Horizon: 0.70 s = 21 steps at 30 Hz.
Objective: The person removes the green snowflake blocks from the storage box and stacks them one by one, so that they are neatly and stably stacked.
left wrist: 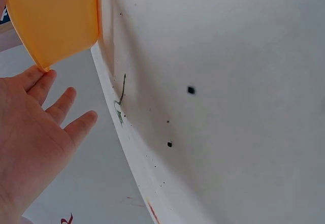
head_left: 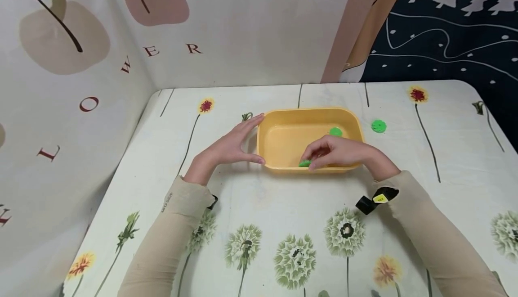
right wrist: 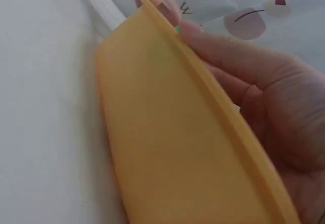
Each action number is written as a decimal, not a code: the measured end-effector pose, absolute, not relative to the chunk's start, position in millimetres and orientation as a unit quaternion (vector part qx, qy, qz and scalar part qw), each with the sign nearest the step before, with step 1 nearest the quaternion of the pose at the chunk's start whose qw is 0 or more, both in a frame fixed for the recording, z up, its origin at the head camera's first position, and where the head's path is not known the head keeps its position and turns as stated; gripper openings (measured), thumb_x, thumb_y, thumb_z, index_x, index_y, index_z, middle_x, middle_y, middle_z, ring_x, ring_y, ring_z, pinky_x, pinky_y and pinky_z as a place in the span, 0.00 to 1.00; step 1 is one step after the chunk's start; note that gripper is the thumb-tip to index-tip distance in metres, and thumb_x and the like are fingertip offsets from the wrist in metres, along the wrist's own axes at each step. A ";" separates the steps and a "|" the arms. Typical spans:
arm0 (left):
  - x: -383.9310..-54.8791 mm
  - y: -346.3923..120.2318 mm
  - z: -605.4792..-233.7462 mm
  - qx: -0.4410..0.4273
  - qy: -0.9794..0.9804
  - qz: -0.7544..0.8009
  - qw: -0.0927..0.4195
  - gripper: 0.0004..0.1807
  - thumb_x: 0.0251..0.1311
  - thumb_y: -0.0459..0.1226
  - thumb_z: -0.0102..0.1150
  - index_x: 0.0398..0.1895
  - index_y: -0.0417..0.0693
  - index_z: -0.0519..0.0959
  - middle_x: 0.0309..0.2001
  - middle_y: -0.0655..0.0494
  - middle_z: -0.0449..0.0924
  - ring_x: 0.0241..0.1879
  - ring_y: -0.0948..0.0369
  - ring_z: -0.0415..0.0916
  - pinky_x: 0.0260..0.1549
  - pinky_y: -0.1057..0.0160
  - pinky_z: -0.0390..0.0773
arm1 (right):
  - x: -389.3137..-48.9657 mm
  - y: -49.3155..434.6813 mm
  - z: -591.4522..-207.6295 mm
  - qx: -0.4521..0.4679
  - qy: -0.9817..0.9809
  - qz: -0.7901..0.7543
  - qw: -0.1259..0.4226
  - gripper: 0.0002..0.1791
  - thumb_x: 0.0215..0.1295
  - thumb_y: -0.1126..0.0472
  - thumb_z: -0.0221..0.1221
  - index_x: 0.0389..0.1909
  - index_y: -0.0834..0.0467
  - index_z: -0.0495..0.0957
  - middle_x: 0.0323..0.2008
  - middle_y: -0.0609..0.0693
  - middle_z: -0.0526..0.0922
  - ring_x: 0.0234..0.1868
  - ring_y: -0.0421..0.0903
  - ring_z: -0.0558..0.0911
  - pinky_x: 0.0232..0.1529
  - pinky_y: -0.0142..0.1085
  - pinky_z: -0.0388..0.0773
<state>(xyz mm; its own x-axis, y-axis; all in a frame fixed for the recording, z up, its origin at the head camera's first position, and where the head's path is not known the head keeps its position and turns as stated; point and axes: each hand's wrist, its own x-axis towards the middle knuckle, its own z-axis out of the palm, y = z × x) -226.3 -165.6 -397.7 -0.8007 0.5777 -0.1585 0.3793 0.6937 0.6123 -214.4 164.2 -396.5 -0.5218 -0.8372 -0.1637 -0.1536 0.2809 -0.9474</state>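
A shallow yellow plastic tray [head_left: 279, 141] stands on the table. The left hand [head_left: 232, 146] spreads around its left end, thumb and fingertips touching the rim; in the left wrist view the fingers are fairly straight. Inside the tray, by the front wall, the right hand [head_left: 337, 150] pinches a green disc [head_left: 305, 164] between thumb and fingers. A second green disc [head_left: 335, 131] shows in the tray behind that hand. In the right wrist view the tray's side wall [right wrist: 162, 132] hides most of the held disc.
Another green disc [head_left: 378, 126], with marks on its face, lies on the table to the right of the tray. A flower-printed white cloth [head_left: 263, 207] covers the table. Printed curtains [head_left: 259, 31] hang behind and at the left.
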 end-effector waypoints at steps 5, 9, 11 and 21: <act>-226.6 -164.7 -397.9 0.266 0.905 0.286 0.170 0.67 0.42 0.61 0.76 0.81 0.63 0.42 0.81 0.68 0.37 0.81 0.55 0.37 0.76 0.41 0.52 | -221.1 186.5 -381.7 -0.256 0.755 -0.555 0.240 0.05 0.69 0.66 0.60 0.43 0.62 0.81 0.30 0.50 0.84 0.29 0.46 0.79 0.33 0.32 0.79; -226.7 -164.9 -398.9 0.265 0.905 0.286 0.171 0.68 0.42 0.62 0.76 0.81 0.63 0.42 0.82 0.68 0.38 0.81 0.55 0.37 0.76 0.41 0.52 | -224.8 209.9 -368.7 -0.095 0.798 -0.584 0.118 0.04 0.70 0.61 0.60 0.43 0.52 0.78 0.31 0.34 0.86 0.34 0.37 0.84 0.39 0.26 0.82; -226.5 -165.0 -399.1 0.265 0.904 0.287 0.172 0.68 0.42 0.62 0.76 0.81 0.63 0.42 0.81 0.68 0.38 0.81 0.56 0.37 0.76 0.41 0.52 | -226.5 223.2 -368.1 -0.020 0.808 -0.584 0.072 0.05 0.70 0.56 0.61 0.43 0.50 0.78 0.31 0.30 0.85 0.36 0.34 0.84 0.39 0.23 0.82; -226.7 -164.8 -398.5 0.268 0.905 0.286 0.168 0.67 0.43 0.61 0.76 0.81 0.63 0.41 0.82 0.68 0.37 0.81 0.56 0.37 0.76 0.41 0.52 | -235.9 291.7 -409.2 0.163 0.832 -0.528 0.044 0.20 0.64 0.41 0.62 0.48 0.51 0.82 0.32 0.29 0.78 0.32 0.27 0.79 0.35 0.17 0.79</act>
